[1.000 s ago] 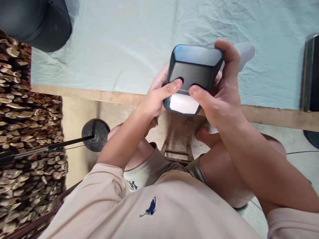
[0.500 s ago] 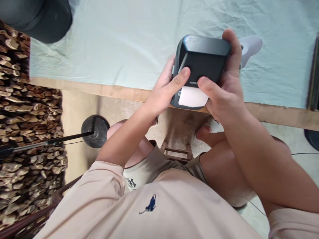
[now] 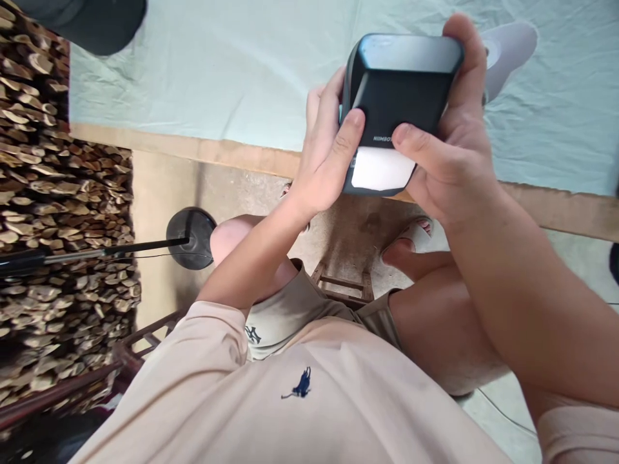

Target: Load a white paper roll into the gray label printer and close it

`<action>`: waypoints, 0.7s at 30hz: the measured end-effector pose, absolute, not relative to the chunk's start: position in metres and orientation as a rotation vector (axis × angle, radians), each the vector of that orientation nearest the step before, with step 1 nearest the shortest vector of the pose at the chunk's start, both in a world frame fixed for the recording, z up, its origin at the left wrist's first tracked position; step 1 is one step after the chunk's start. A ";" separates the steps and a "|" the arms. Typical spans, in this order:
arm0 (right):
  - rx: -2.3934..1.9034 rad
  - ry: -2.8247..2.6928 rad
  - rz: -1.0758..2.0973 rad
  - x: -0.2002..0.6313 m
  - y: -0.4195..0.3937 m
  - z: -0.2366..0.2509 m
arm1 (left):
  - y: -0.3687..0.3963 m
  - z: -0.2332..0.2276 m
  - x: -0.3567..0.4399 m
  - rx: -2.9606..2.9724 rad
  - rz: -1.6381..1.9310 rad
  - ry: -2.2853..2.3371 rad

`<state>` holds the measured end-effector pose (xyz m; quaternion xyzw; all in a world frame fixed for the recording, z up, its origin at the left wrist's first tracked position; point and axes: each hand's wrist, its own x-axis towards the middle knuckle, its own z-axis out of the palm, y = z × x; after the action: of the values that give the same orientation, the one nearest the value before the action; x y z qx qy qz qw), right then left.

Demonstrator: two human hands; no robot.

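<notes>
A black label printer [image 3: 403,96] with partly covered "NIIMBO" lettering is clasped between two bare hands over the near edge of a table draped in pale blue cloth [image 3: 217,77]. The left hand [image 3: 323,158] grips its left side, thumb on the face; the right hand [image 3: 459,145] grips the right side, thumb beside the lettering, a finger curled at the far corner. White paper [image 3: 383,169] shows at the printer's near end, below both thumbs.
</notes>
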<state>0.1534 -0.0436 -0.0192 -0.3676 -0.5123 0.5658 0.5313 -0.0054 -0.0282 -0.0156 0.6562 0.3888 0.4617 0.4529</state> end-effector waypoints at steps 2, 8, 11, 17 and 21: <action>-0.879 -1.219 1.382 0.154 -0.043 -0.020 | -0.022 -0.025 -0.018 1.882 1.282 0.989; -0.919 -1.223 1.408 0.156 -0.039 -0.021 | -0.043 -0.011 -0.049 1.710 1.087 1.200; -0.897 -1.238 1.415 0.157 -0.036 -0.022 | -0.064 -0.012 -0.070 1.757 0.886 1.270; -0.904 -1.232 1.407 0.157 -0.036 -0.019 | -0.101 -0.022 -0.136 2.387 0.535 1.059; -0.916 -1.215 1.396 0.156 -0.040 -0.016 | -0.123 -0.008 -0.176 2.558 0.394 1.116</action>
<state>0.1557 -0.0395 -0.0163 -0.3807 -0.5050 0.5806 0.5128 -0.1762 -0.1231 -0.0079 0.8957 0.3909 0.1380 0.1610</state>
